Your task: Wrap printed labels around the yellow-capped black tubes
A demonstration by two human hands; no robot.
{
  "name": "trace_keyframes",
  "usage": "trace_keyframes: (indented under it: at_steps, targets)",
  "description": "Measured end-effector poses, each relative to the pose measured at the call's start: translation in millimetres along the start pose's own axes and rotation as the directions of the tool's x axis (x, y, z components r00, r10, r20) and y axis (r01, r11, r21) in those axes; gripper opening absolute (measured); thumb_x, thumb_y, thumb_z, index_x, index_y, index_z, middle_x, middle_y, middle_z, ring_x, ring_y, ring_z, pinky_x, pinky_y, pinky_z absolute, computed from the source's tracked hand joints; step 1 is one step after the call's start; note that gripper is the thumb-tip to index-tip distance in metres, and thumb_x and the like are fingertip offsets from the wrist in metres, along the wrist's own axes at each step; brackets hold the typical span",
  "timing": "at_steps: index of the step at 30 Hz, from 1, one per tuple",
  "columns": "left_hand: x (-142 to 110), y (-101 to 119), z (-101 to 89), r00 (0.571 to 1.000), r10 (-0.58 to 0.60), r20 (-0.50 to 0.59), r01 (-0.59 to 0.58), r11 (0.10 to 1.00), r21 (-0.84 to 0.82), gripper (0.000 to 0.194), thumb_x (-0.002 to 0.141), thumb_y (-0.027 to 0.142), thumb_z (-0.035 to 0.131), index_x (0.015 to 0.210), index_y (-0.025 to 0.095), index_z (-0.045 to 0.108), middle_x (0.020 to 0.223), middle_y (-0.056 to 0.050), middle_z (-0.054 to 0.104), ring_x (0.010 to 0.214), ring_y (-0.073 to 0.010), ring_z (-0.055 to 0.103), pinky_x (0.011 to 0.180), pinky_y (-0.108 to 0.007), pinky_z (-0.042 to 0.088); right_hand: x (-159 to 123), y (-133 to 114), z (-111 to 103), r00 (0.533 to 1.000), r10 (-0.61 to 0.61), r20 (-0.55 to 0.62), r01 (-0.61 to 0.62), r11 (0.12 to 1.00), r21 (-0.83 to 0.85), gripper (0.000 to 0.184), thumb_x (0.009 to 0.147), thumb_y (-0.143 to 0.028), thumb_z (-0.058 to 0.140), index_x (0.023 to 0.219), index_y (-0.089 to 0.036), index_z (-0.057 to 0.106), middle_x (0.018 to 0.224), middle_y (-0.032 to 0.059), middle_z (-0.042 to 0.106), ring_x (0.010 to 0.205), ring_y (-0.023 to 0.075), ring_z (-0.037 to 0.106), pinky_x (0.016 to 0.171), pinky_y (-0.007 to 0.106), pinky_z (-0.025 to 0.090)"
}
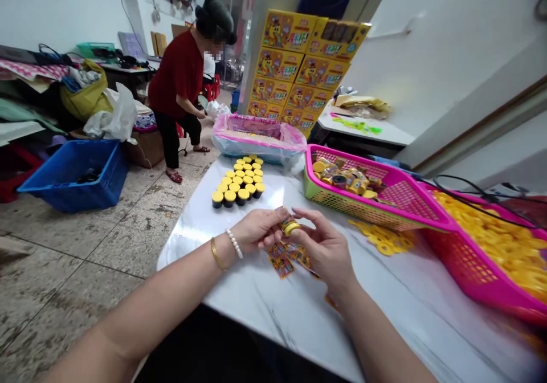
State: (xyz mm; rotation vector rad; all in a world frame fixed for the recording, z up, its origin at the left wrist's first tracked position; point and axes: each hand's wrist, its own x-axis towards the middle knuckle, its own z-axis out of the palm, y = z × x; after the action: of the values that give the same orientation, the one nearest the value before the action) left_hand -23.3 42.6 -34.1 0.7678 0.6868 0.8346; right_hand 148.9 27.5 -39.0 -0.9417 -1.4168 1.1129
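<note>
Over the white table, my left hand (pixel 258 228) pinches a small yellow-rimmed cup (pixel 290 225) with a colourful printed piece against it. My right hand (pixel 328 249) closes on the same cup from the other side, thumb on its yellow edge. Colourful printed cards (pixel 281 262) lie loose beneath my hands. Beyond my left hand, small black cups with yellow tops (pixel 236 187) stand upright in rows. Flat yellow rings (pixel 384 241) are spread on the table to the right of my right hand.
A pink-and-green basket (pixel 410 209) holds wrapped yellow pieces; a pink basket (pixel 459 263) at right is full of yellow rings. A plastic-lined basket (pixel 260 150) sits at the table's far end before stacked yellow boxes (pixel 277 64). A person (pixel 182 69) stands left, near a blue bin (pixel 79 183).
</note>
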Motion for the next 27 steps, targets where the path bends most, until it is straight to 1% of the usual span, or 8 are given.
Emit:
trace_keyframes:
  at_steps: [3, 7, 10, 12, 15, 18, 22, 27]
  targets:
    - [-1.0, 0.2, 0.5, 1.000, -0.017, -0.002, 0.016, 0.999, -0.036, 0.049, 0.083, 0.058, 0.072, 0.080, 0.011, 0.062, 0.047, 0.004, 0.057, 0.029, -0.0024, 0.035, 0.030, -0.017, 0.017, -1.8, 1.6, 1.1, 0.989, -0.148, -0.029, 0.145, 0.984, -0.106, 0.022, 0.075, -0.039, 0.085, 0.094, -0.027, 0.081, 0.093, 0.0028, 0.065, 0.081, 0.0158, 0.068, 0.069, 0.028, 0.062]
    - [-3.7, 2.3, 1.9, 0.997, -0.071, -0.040, 0.070, 0.997, -0.014, 0.049, 0.086, 0.056, 0.071, 0.068, 0.012, 0.059, 0.042, 0.005, 0.052, 0.028, -0.0018, 0.031, 0.029, -0.017, 0.016, -3.6, 3.8, 5.2, 0.984, -0.176, -0.034, 0.173, 0.982, -0.081, 0.012, 0.079, -0.035, 0.082, 0.089, -0.028, 0.079, 0.086, 0.0011, 0.061, 0.072, 0.0151, 0.065, 0.061, 0.029, 0.061]
    - [-5.2, 2.9, 3.4, 0.989, -0.107, -0.106, 0.108, 0.994, 0.003, 0.057, 0.086, 0.061, 0.067, 0.057, 0.014, 0.054, 0.037, 0.006, 0.044, 0.027, -0.0023, 0.029, 0.029, -0.017, 0.015, -4.4, 1.9, 6.6, 0.972, -0.233, 0.002, 0.228, 0.949, -0.215, 0.013, 0.082, -0.031, 0.078, 0.094, -0.029, 0.080, 0.090, 0.0030, 0.063, 0.077, 0.0167, 0.065, 0.060, 0.028, 0.057]
    - [-5.7, 3.1, 4.0, 0.987, -0.137, -0.089, 0.138, 0.990, 0.001, 0.063, 0.087, 0.064, 0.062, 0.052, 0.014, 0.052, 0.034, 0.005, 0.041, 0.026, -0.0025, 0.027, 0.029, -0.018, 0.015, -5.2, -0.1, 6.3, 0.958, -0.285, 0.007, 0.274, 0.911, -0.307, 0.014, 0.081, -0.027, 0.077, 0.094, -0.029, 0.081, 0.090, 0.0034, 0.063, 0.077, 0.0160, 0.063, 0.057, 0.025, 0.052]
    - [-6.2, 3.6, 4.3, 0.989, -0.143, -0.036, 0.143, 0.990, 0.002, 0.063, 0.091, 0.060, 0.061, 0.049, 0.014, 0.052, 0.032, 0.005, 0.039, 0.025, -0.0022, 0.026, 0.029, -0.017, 0.016, -6.4, -0.5, 5.7, 0.940, -0.341, -0.023, 0.316, 0.893, -0.322, 0.008, 0.081, -0.023, 0.077, 0.086, -0.028, 0.080, 0.082, 0.0011, 0.060, 0.068, 0.0129, 0.058, 0.054, 0.024, 0.047]
    - [-6.7, 4.0, 4.4, 0.985, -0.154, -0.077, 0.156, 0.987, 0.024, 0.062, 0.088, 0.059, 0.065, 0.048, 0.014, 0.049, 0.032, 0.006, 0.038, 0.025, -0.0020, 0.027, 0.029, -0.016, 0.017, -5.8, 2.8, 5.3, 0.939, -0.343, -0.019, 0.323, 0.900, -0.293, 0.006, 0.082, -0.021, 0.077, 0.085, -0.026, 0.077, 0.081, 0.0001, 0.059, 0.065, 0.0117, 0.056, 0.053, 0.024, 0.046]
    - [-6.3, 3.7, 3.4, 0.976, -0.197, -0.090, 0.196, 0.980, -0.016, 0.065, 0.089, 0.064, 0.060, 0.047, 0.015, 0.047, 0.034, 0.005, 0.040, 0.024, -0.0025, 0.027, 0.027, -0.018, 0.014, -4.1, 6.9, 3.1, 0.954, -0.291, 0.071, 0.298, 0.906, -0.301, 0.017, 0.085, -0.023, 0.074, 0.100, -0.028, 0.077, 0.092, 0.0031, 0.063, 0.078, 0.0160, 0.063, 0.060, 0.027, 0.051]
    - [-4.9, 3.7, 1.3, 0.980, -0.190, -0.052, 0.186, 0.980, -0.068, 0.061, 0.096, 0.051, 0.058, 0.048, 0.014, 0.050, 0.033, 0.005, 0.039, 0.025, -0.0023, 0.024, 0.028, -0.017, 0.015, -4.3, 8.6, -0.8, 0.928, -0.373, 0.002, 0.349, 0.864, -0.363, 0.007, 0.083, -0.020, 0.076, 0.079, -0.025, 0.075, 0.078, -0.0005, 0.058, 0.064, 0.0119, 0.055, 0.054, 0.025, 0.046]
